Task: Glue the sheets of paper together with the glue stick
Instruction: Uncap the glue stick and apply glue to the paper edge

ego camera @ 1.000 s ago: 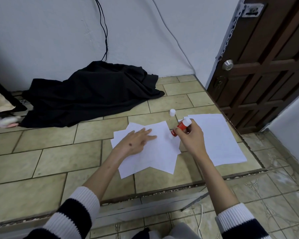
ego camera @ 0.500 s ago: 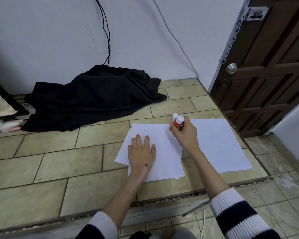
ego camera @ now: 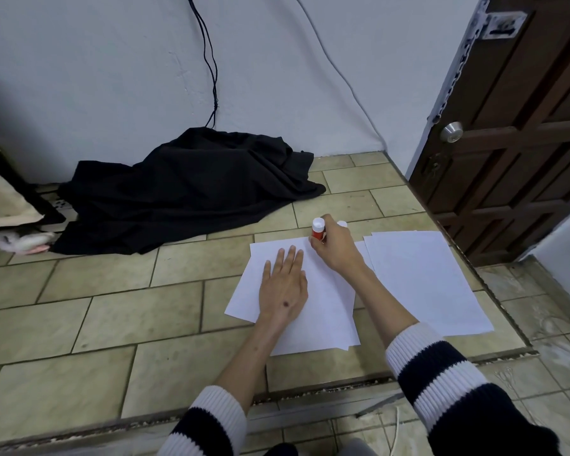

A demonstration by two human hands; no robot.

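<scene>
A stack of white sheets [ego camera: 326, 311] lies on the tiled platform, squared up. My left hand [ego camera: 283, 287] rests flat on it, fingers straight and pointing away from me. My right hand [ego camera: 334, 248] grips a red glue stick [ego camera: 318, 230] upright at the stack's far right corner; the stick's lower end is hidden by my fingers. The white cap [ego camera: 342, 224] stands on the tile just behind my right hand. A second pile of white sheets [ego camera: 422, 278] lies to the right.
A black cloth [ego camera: 185, 189] is heaped against the wall to the far left, with cables hanging above it. A brown wooden door [ego camera: 514, 126] stands at the right. The platform's front edge [ego camera: 310, 390] drops to a lower tiled floor.
The fanned sheets got turned and squared into a neat stack. My left hand went from angled to flat on it. My right hand moved the glue stick up to the far corner.
</scene>
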